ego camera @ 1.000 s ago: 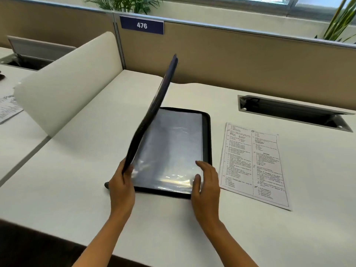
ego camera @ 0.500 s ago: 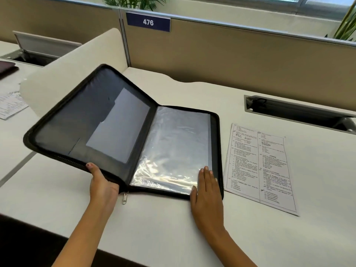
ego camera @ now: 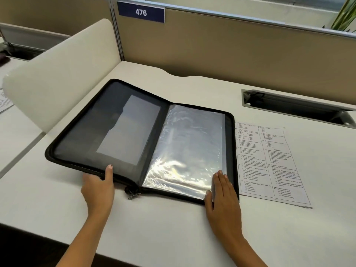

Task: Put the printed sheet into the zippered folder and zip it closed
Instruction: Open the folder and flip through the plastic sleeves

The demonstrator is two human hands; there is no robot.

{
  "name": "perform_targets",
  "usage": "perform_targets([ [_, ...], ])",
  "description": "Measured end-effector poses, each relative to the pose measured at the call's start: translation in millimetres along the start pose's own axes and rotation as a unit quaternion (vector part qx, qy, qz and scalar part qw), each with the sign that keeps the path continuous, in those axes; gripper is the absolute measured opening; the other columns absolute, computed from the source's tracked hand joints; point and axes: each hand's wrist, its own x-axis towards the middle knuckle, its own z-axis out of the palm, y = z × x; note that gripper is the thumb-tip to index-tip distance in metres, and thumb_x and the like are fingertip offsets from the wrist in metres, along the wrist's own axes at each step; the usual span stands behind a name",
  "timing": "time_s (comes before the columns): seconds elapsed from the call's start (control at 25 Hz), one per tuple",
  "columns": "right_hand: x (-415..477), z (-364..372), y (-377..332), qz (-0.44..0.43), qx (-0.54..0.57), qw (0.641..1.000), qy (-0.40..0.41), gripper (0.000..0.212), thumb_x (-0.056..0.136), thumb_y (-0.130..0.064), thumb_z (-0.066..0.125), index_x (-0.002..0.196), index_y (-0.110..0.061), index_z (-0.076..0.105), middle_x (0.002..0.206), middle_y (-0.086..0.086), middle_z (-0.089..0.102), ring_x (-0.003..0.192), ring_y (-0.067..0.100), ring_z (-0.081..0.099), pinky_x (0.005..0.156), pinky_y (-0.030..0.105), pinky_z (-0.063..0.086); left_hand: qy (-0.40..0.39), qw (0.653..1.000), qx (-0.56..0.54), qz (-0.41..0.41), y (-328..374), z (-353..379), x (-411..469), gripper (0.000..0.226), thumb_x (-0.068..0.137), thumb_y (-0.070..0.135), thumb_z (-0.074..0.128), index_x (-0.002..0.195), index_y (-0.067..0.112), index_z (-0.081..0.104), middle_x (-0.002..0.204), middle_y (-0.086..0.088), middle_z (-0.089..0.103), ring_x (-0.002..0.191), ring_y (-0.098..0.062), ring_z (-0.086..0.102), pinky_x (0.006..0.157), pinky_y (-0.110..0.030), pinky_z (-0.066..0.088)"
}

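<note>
The black zippered folder (ego camera: 92, 132) lies unzipped and spread wide on the white desk, its left cover still a little above the surface. Clear plastic sleeves (ego camera: 188, 147) fill its right half. My left hand (ego camera: 98, 186) grips the near edge of the left cover, thumb on the inside. My right hand (ego camera: 221, 195) rests flat on the folder's near right corner, fingers together, holding nothing. The printed sheet (ego camera: 269, 162) lies flat on the desk just right of the folder. The zipper pull (ego camera: 133, 195) hangs at the near end of the spine.
A beige partition with a blue "476" sign (ego camera: 141, 12) runs along the back. A white curved divider (ego camera: 63, 74) stands left of the folder. An open cable tray slot (ego camera: 296, 106) sits at the back right. More papers (ego camera: 4, 101) lie on the neighbouring desk.
The left cover swung from upright down to nearly flat on the left, carried by my left hand. My right hand stayed pressed on the near right corner.
</note>
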Motion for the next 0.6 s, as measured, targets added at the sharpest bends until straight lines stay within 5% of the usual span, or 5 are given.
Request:
perform_targets([
  [0.08, 9, -3, -2, 0.017, 0.035, 0.999, 0.006, 0.048, 0.091, -0.011, 0.058, 0.137, -0.003, 0.047, 0.144, 0.009, 0.047, 0.136, 0.024, 0.04, 0.112, 0.036, 0.034, 0.032, 0.995, 0.067, 0.06, 3, 5, -10, 0.095, 0.087, 0.041, 0.06, 0.145, -0.005, 0.001, 0.151, -0.028, 0.018, 0.138, -0.043, 0.024, 0.11, -0.046, 0.029],
  [0.16, 24, -7, -4, 0.019, 0.067, 0.997, 0.019, 0.042, 0.092, -0.009, 0.057, 0.133, -0.002, 0.05, 0.137, 0.01, 0.052, 0.131, 0.025, 0.044, 0.11, 0.03, 0.032, 0.076, 0.977, 0.164, 0.117, 3, 12, -17, 0.107, 0.085, 0.045, 0.059, 0.143, -0.01, -0.012, 0.155, -0.029, -0.008, 0.144, -0.041, -0.001, 0.118, -0.045, 0.008],
  [0.32, 69, -14, -6, 0.002, 0.073, 0.997, 0.022, 0.041, 0.094, -0.011, 0.053, 0.134, -0.005, 0.048, 0.14, 0.008, 0.049, 0.133, 0.02, 0.04, 0.11, 0.022, 0.024, 0.096, 0.942, 0.233, 0.221, 12, 29, -16, 0.098, 0.088, 0.044, 0.055, 0.146, -0.005, -0.007, 0.156, -0.025, -0.009, 0.145, -0.038, -0.007, 0.119, -0.052, 0.003],
  [0.6, 164, -8, 6, -0.023, 0.052, 0.998, -0.009, 0.049, 0.097, -0.015, 0.049, 0.143, -0.006, 0.036, 0.149, 0.01, 0.037, 0.141, 0.022, 0.027, 0.117, 0.031, 0.021, -0.065, 0.884, 0.291, 0.361, 42, 77, 6, 0.082, 0.091, 0.06, 0.02, 0.15, 0.011, -0.008, 0.159, -0.008, -0.015, 0.145, -0.026, -0.018, 0.119, -0.042, -0.006],
])
